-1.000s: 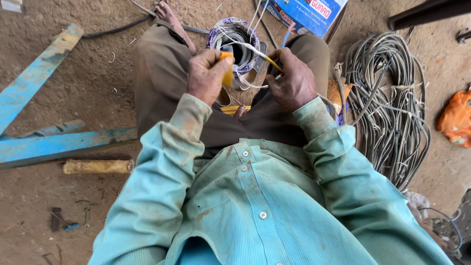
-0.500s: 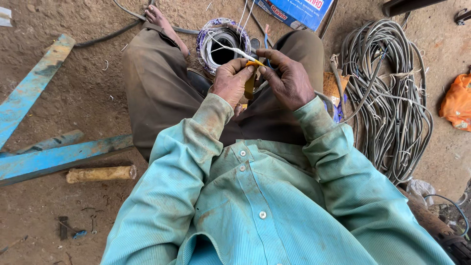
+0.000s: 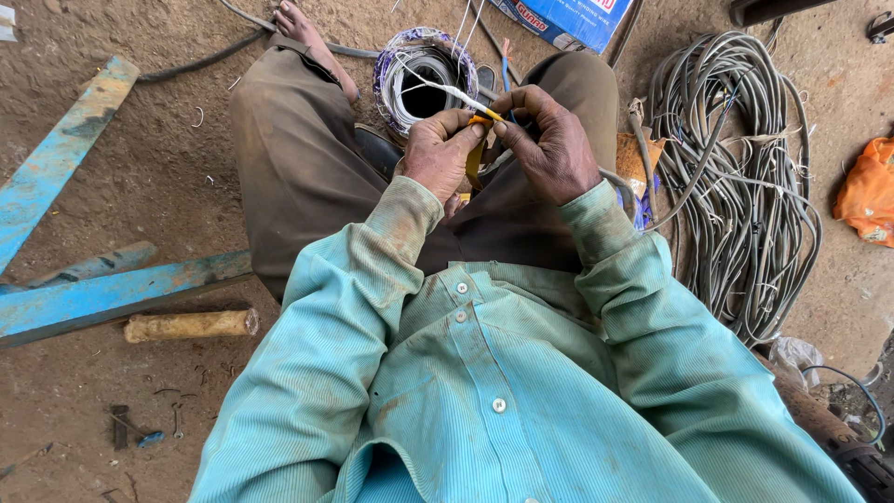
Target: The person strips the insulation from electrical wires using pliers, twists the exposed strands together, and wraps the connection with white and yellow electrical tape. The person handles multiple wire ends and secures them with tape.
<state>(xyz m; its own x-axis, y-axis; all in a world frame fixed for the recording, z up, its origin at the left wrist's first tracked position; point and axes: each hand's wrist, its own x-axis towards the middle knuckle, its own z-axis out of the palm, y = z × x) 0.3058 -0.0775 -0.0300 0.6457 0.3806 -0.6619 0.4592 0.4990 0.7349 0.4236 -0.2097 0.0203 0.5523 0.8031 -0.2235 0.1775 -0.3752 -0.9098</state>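
Two hands meet over your lap, both forearms in teal sleeves angled inward from your elbows so the wrists nearly touch above your brown trousers. Well off to the right of your right hand lies the biggest thing around, a heap of grey cable looped on the dirt, with an orange bag beyond it at the edge. Far out to the left of your left hand, blue painted planks lie on the ground, and a wooden handle rests just beside the nearer one. Ahead of both hands, past your knees, sits a blue box. Just ahead of your left hand stands a coil of white wire, ringed in purple and white wrapping. Your left hand is curled, knuckles up, thumb and forefinger pinched shut on a small yellow piece that hangs down between the two hands. Your right hand faces it, fingers bent, its fingertips closed on the same yellow piece from the other side. A thin white wire runs from the coil down to where your fingertips meet; which hand grips the strand itself you cannot tell
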